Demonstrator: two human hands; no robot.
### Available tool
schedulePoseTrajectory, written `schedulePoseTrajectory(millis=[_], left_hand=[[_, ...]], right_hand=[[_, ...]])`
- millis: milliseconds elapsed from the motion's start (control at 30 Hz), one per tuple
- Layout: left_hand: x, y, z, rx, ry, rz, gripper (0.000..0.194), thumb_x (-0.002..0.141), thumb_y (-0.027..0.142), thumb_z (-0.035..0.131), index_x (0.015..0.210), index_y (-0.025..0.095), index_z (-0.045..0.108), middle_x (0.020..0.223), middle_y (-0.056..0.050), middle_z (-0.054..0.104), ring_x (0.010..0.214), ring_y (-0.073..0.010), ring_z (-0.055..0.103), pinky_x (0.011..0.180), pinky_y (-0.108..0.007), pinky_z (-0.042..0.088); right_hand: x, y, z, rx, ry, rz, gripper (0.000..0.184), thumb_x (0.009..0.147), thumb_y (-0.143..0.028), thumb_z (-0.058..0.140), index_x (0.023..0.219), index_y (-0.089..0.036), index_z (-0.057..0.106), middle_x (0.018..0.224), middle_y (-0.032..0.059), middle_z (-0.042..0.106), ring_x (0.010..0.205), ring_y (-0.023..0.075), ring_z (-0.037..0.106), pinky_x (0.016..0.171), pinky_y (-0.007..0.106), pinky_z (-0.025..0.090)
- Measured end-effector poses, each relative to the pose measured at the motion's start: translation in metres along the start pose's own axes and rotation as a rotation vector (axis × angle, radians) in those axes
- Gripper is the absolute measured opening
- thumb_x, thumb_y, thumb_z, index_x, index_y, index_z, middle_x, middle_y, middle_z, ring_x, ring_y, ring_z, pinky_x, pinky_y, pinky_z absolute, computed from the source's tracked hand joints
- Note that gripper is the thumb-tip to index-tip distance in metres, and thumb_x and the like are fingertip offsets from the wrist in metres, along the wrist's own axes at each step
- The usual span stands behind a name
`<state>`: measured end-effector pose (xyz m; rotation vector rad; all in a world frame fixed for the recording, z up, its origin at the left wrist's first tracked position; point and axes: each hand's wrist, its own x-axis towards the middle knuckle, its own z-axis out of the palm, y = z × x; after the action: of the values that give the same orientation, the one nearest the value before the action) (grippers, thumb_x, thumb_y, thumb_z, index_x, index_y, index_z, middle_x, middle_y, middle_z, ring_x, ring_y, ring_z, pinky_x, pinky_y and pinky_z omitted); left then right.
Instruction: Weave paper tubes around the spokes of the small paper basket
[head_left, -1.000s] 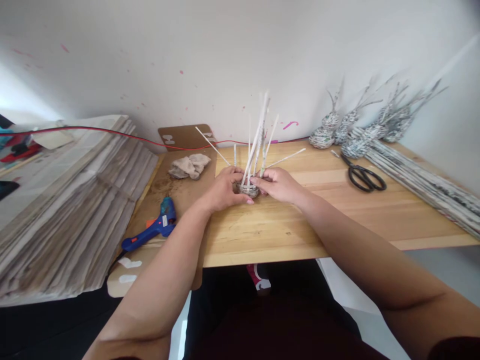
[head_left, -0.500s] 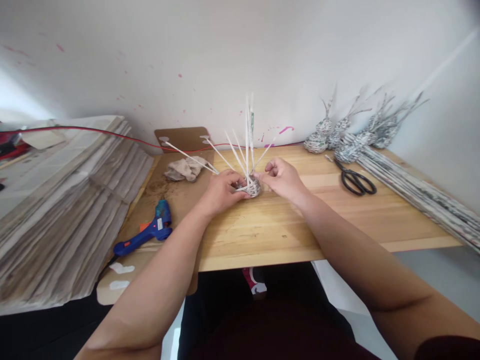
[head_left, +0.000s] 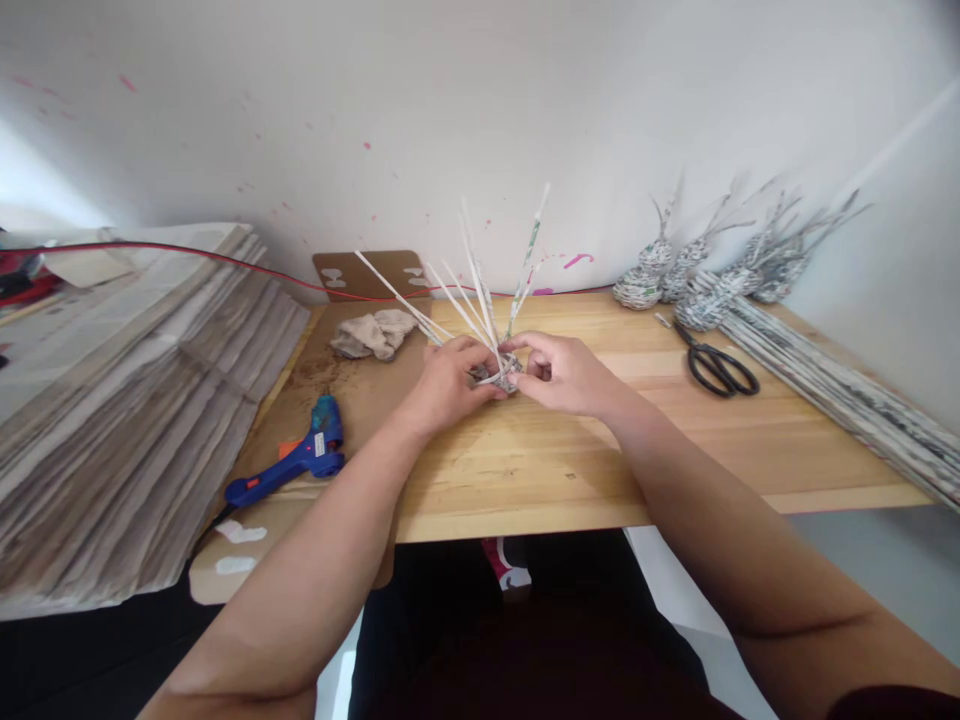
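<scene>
Basically, the small woven paper piece (head_left: pixel 508 386) calls for a brace from one side and fine finger work from the other. The left hand (head_left: pixel 453 382) is cupped around its left side, thumb at the front and fingers behind, which looks like a sound hold; I'd make it firm enough to stop the piece turning, yet light enough not to squash the round wall. The right hand (head_left: pixel 555 374) is at the right rim, thumb in front, forefinger near the foot of the strips, other fingers curled in; whether thumb and forefinger have closed on a strip I can't tell. For good work there, ease a strip round in a gentle curve, as rolled paper probably creases if bent sharply, and press it snug against the row below, with even gaps between the uprights.

The piece sits on the wooden table (head_left: pixel 517 480), between the two hands and just right of the cardboard sheet (head_left: pixel 375 425). It is low, rounded and grey-white, partly hidden by fingers. Long pale paper strips (head_left: pixel 480 280) fan up and out from it, several leaning left; one with green print (head_left: pixel 531 245) leans right. One pale strip lies across the front of the rim.
</scene>
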<state>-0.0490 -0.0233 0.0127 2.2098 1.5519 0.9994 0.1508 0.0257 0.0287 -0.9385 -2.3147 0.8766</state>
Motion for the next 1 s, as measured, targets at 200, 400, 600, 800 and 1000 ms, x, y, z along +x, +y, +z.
schedulePoseTrajectory(millis=[200, 400, 600, 800, 1000], left_hand=[[-0.002, 0.004, -0.002, -0.050, 0.018, 0.091, 0.024, 0.080, 0.045, 0.073, 0.089, 0.022, 0.073, 0.101, -0.006, 0.072, 0.100, -0.0227, 0.064, 0.092, -0.037, 0.046], [-0.002, -0.008, -0.011, -0.107, 0.497, -0.041, 0.033, 0.097, 0.039, 0.049, 0.079, 0.020, 0.070, 0.079, -0.003, 0.070, 0.079, -0.0155, 0.064, 0.080, -0.030, 0.050], [0.007, -0.027, -0.011, -0.307, 0.552, -0.256, 0.022, 0.086, 0.024, 0.061, 0.107, 0.019, 0.065, 0.079, -0.001, 0.070, 0.072, -0.0122, 0.065, 0.069, -0.024, 0.050], [0.008, -0.022, -0.021, -0.363, 0.803, -0.243, 0.017, 0.078, 0.028, 0.070, 0.092, 0.018, 0.067, 0.082, -0.001, 0.070, 0.074, -0.0114, 0.064, 0.068, -0.022, 0.052], [0.006, -0.032, -0.014, -0.316, 0.518, -0.230, 0.016, 0.080, 0.020, 0.064, 0.091, 0.019, 0.076, 0.086, -0.003, 0.076, 0.080, -0.0163, 0.071, 0.079, -0.030, 0.057]], right_hand=[[0.002, 0.005, 0.006, 0.068, 0.047, 0.031, 0.034, 0.082, -0.043, 0.065, 0.103, -0.017, 0.068, 0.057, -0.0053, 0.050, 0.050, 0.0093, 0.042, 0.051, 0.024, 0.030], [0.005, 0.005, 0.004, 0.171, 0.064, 0.140, 0.020, 0.081, -0.037, 0.065, 0.081, -0.017, 0.063, 0.057, -0.0030, 0.055, 0.049, 0.0089, 0.047, 0.050, 0.023, 0.033], [0.009, 0.011, -0.001, 0.366, 0.037, 0.205, 0.013, 0.076, -0.029, 0.066, 0.076, -0.019, 0.057, 0.055, -0.0044, 0.055, 0.045, 0.0084, 0.047, 0.045, 0.022, 0.035], [0.014, 0.010, -0.003, 0.531, 0.040, 0.245, 0.011, 0.067, -0.022, 0.064, 0.072, -0.019, 0.055, 0.053, -0.0046, 0.054, 0.046, 0.0088, 0.047, 0.047, 0.022, 0.036], [0.015, 0.015, -0.004, 0.556, 0.057, 0.186, 0.012, 0.063, -0.019, 0.059, 0.075, -0.017, 0.059, 0.056, -0.0034, 0.055, 0.053, 0.0102, 0.049, 0.051, 0.023, 0.037]])
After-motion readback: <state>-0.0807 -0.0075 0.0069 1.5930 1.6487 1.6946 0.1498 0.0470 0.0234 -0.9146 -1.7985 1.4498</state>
